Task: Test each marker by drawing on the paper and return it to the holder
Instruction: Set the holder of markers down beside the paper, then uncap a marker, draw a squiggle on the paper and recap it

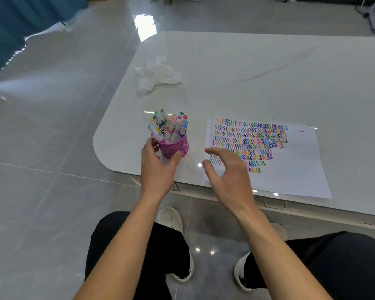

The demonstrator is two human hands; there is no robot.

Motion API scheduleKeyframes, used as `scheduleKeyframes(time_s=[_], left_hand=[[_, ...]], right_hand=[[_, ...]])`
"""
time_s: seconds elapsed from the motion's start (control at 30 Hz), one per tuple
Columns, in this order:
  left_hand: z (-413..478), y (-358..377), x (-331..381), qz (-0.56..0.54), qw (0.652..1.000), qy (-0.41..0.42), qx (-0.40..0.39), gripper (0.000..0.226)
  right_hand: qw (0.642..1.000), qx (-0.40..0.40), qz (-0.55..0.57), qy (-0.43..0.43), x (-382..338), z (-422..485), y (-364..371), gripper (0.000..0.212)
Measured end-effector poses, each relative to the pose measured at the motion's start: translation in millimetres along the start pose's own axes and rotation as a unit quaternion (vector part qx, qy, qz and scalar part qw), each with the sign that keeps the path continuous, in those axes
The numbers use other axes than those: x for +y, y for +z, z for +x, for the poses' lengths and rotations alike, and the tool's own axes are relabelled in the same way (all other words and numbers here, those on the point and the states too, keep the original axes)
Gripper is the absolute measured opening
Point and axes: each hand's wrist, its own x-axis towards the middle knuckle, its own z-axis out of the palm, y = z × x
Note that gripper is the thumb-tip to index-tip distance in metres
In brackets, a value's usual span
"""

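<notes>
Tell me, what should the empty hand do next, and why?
Probably the right hand should reach over to the pink holder and pinch out one of the markers. It is open and holds nothing above the left edge of the paper, the left hand grips the holder, and all markers in view stand in it.

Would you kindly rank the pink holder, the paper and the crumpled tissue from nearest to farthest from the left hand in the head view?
1. Pink holder: gripped by the left hand.
2. Paper: to its right.
3. Crumpled tissue: farther back on the table.
</notes>
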Motion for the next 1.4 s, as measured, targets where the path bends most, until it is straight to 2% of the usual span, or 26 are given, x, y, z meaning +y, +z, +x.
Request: scheduleKeyframes(time_s=[0.23, 0.5, 0.77, 0.93, 1.03, 1.13, 1.23, 1.4], left_hand=[[11.8, -0.9, -6.0, 0.007, 1.0, 0.014, 0.009, 0.066], [16.6, -2.3, -8.1, 0.01, 1.0, 0.014, 0.013, 0.062], [6.4, -2.1, -1.8, -0.01, 1.0, 0.003, 0.008, 0.07], [-6.9, -4.5, 3.5, -0.016, 1.0, 0.008, 0.026, 0.073], [-17.9, -4.9, 5.2, -0.023, 0.998, 0.019, 0.058, 0.063], [-29.4, -0.7, 8.3, -0.035, 0.996, 0.038, 0.072, 0.038], [-40.2, 10.4, 15.8, -0.037, 0.996, 0.069, 0.032, 0.022], [-58.3, 35.8, 28.6, -0.084, 0.985, 0.051, -0.145, 0.012]], right_hand=[[0.997, 0.055, 0.057, -0.016, -28.4, 44.7, 34.5, 0.03], [0.988, 0.122, 0.092, -0.017, -47.2, 64.3, 54.3, 0.014], [0.971, 0.181, 0.148, -0.042, -63.5, 54.3, 28.9, 0.016], [0.94, 0.219, 0.259, -0.029, -72.7, 36.2, 1.1, 0.016], [0.93, 0.226, 0.288, -0.029, -65.3, 22.6, -16.5, 0.014], [0.937, 0.233, 0.26, -0.013, -46.8, 8.6, -30.0, 0.008], [0.957, 0.199, 0.211, 0.016, -23.8, -3.9, -40.1, 0.006], [0.99, 0.084, 0.108, 0.038, 12.2, -20.6, -51.0, 0.017]])
